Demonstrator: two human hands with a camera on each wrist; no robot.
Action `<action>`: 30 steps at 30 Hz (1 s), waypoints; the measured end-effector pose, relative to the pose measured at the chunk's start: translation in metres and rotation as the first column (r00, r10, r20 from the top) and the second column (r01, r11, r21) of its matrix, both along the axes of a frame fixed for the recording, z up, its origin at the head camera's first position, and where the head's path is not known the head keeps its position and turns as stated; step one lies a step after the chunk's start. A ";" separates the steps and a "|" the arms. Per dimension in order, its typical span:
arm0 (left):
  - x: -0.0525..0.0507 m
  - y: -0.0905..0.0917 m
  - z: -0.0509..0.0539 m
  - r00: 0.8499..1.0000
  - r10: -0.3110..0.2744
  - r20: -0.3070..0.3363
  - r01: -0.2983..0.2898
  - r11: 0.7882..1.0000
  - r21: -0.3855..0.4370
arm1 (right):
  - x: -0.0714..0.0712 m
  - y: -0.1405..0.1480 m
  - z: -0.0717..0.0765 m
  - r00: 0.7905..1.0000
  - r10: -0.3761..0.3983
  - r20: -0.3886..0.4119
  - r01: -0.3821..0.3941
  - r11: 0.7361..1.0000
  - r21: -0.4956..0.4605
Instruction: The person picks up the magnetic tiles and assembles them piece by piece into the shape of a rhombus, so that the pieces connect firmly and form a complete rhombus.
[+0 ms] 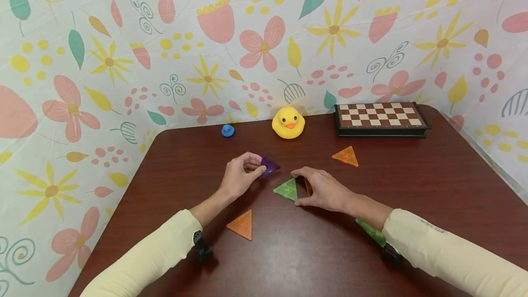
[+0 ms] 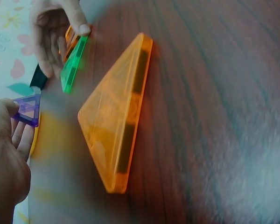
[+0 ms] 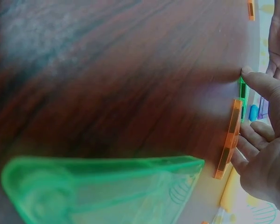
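My left hand (image 1: 239, 175) pinches a translucent purple triangular tile (image 1: 270, 167) between thumb and fingers; the left wrist view shows the purple tile (image 2: 29, 109) tilted. To its right, my right hand (image 1: 326, 189) spans the right edge of a green triangular tile (image 1: 287, 189), thumb at the near corner and a finger at the far corner. An orange triangular tile (image 1: 308, 187) lies partly hidden under the right palm, close to the green one. Another orange tile (image 1: 242, 226) rests near the left wrist. Beneath the right forearm is a second green tile (image 1: 371, 232), partly covered.
A third orange tile (image 1: 347, 156) lies behind the right hand. Along the table's back edge stand a small blue duck (image 1: 228, 130), a larger yellow duck (image 1: 288, 123) and a chessboard box (image 1: 381, 118). A flower-patterned cloth (image 1: 264, 49) hangs behind the dark wooden table (image 1: 288, 260).
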State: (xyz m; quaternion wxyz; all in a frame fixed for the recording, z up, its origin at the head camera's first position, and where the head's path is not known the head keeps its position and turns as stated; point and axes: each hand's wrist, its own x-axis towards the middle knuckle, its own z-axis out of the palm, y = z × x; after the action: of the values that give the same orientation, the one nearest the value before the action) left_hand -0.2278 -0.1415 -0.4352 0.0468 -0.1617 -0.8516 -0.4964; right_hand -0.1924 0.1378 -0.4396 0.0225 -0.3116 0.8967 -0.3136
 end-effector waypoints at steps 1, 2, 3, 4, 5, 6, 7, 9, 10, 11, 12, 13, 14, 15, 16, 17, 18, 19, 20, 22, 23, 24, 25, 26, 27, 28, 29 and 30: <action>0.001 0.002 0.000 1.000 -0.003 0.000 0.003 1.000 0.001 | 0.000 0.000 0.000 1.000 0.000 0.000 0.000 1.000 0.000; 0.002 0.004 0.001 1.000 -0.005 0.000 0.005 1.000 0.000 | -0.001 0.000 -0.001 1.000 -0.001 0.000 0.001 1.000 0.000; 0.003 0.006 0.001 1.000 -0.007 0.002 0.007 1.000 -0.003 | -0.001 0.000 -0.001 1.000 -0.002 -0.001 0.002 1.000 0.000; 0.004 0.008 0.001 1.000 -0.011 0.004 0.011 1.000 -0.007 | -0.001 0.000 -0.001 1.000 -0.003 -0.002 0.003 1.000 0.001; 0.005 0.010 0.001 1.000 -0.013 0.002 0.013 1.000 -0.009 | -0.001 0.000 -0.001 1.000 -0.003 -0.003 0.003 1.000 0.000; 0.006 0.011 0.001 1.000 -0.017 0.002 0.017 1.000 -0.012 | 0.000 -0.001 0.000 1.000 -0.003 -0.005 0.003 1.000 0.001; 0.007 0.012 0.001 1.000 -0.022 0.003 0.022 1.000 -0.011 | 0.000 -0.001 0.000 1.000 -0.002 -0.005 0.002 1.000 0.002; 0.009 0.014 0.000 0.999 -0.033 0.003 0.033 0.999 -0.008 | 0.000 -0.001 0.000 1.000 -0.001 -0.006 0.001 1.000 0.000; 0.009 0.016 0.000 0.999 -0.039 0.002 0.039 0.999 -0.005 | 0.000 -0.001 0.000 1.000 0.000 -0.004 0.000 1.000 -0.002; 0.010 0.017 0.000 0.999 -0.043 -0.001 0.043 0.999 -0.004 | 0.000 -0.001 0.000 1.000 0.000 -0.002 0.000 1.000 -0.004; 0.011 0.018 0.000 0.999 -0.048 -0.002 0.048 0.999 -0.002 | 0.000 -0.001 0.000 1.000 0.000 -0.001 0.000 1.000 -0.006; 0.012 0.019 0.000 0.999 -0.054 -0.004 0.054 0.999 0.000 | 0.000 -0.001 0.000 1.000 0.000 0.002 0.000 1.000 -0.008; 0.013 0.019 -0.001 0.998 -0.057 -0.003 0.057 0.998 -0.001 | 0.000 -0.001 0.000 1.000 0.001 0.004 -0.001 1.000 -0.010; 0.013 0.020 -0.001 0.998 -0.060 -0.002 0.060 0.998 -0.002 | 0.001 0.000 0.000 1.000 -0.001 0.007 0.001 1.000 -0.010; 0.014 0.021 -0.001 0.998 -0.061 -0.002 0.061 0.998 -0.005 | 0.000 0.000 0.000 1.000 0.000 0.007 0.000 1.000 -0.012; 0.014 0.022 -0.002 0.998 -0.063 -0.002 0.063 0.998 -0.008 | 0.001 0.000 0.000 1.000 -0.001 0.009 0.001 1.000 -0.011; 0.015 0.022 -0.002 0.998 -0.066 0.001 0.066 0.998 -0.010 | 0.001 0.000 0.000 1.000 -0.001 0.008 0.001 1.000 -0.011; 0.015 0.023 -0.002 0.998 -0.068 0.003 0.068 0.998 -0.013 | 0.001 0.000 0.000 1.000 -0.001 0.007 0.001 1.000 -0.010; 0.016 0.023 -0.002 0.998 -0.069 0.006 0.069 0.997 -0.016 | 0.001 -0.001 0.000 1.000 -0.002 0.005 0.002 1.000 -0.009; 0.017 0.024 -0.003 0.997 -0.074 0.007 0.074 0.997 -0.023 | 0.001 -0.001 0.000 1.000 -0.003 0.003 0.003 1.000 -0.009; 0.017 0.025 -0.003 0.997 -0.074 0.007 0.075 0.997 -0.027 | 0.001 -0.001 0.000 1.000 -0.005 0.003 0.005 1.000 -0.007; 0.018 0.025 -0.003 0.997 -0.075 0.008 0.075 0.997 -0.030 | 0.001 -0.001 0.000 1.000 -0.008 0.001 0.008 1.000 -0.007; 0.019 0.025 -0.003 0.997 -0.075 0.008 0.075 0.997 -0.033 | 0.001 -0.002 0.000 1.000 -0.011 0.000 0.011 1.000 -0.005; 0.019 0.026 -0.003 0.997 -0.076 0.009 0.076 0.996 -0.036 | 0.001 -0.002 0.000 1.000 -0.014 0.000 0.014 1.000 -0.004; 0.020 0.026 -0.003 0.997 -0.078 0.012 0.078 0.996 -0.037 | 0.001 -0.002 0.000 1.000 -0.017 -0.001 0.017 1.000 -0.004; 0.020 0.027 -0.003 0.997 -0.079 0.015 0.080 0.996 -0.037 | 0.001 -0.002 0.000 1.000 -0.020 -0.001 0.020 1.000 -0.002; 0.021 0.027 -0.004 0.997 -0.081 0.019 0.082 0.996 -0.035 | 0.001 -0.002 0.000 1.000 -0.022 -0.004 0.022 1.000 -0.001; 0.021 0.027 -0.004 0.996 -0.084 0.023 0.085 0.996 -0.034 | 0.001 -0.002 0.000 1.000 -0.023 -0.005 0.023 1.000 -0.001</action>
State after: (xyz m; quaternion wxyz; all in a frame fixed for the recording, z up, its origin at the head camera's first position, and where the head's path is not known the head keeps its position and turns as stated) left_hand -0.2065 -0.1140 -0.4396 0.0138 -0.1932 -0.8529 -0.4848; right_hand -0.1913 0.1358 -0.4397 0.0165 -0.3020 0.9001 -0.3136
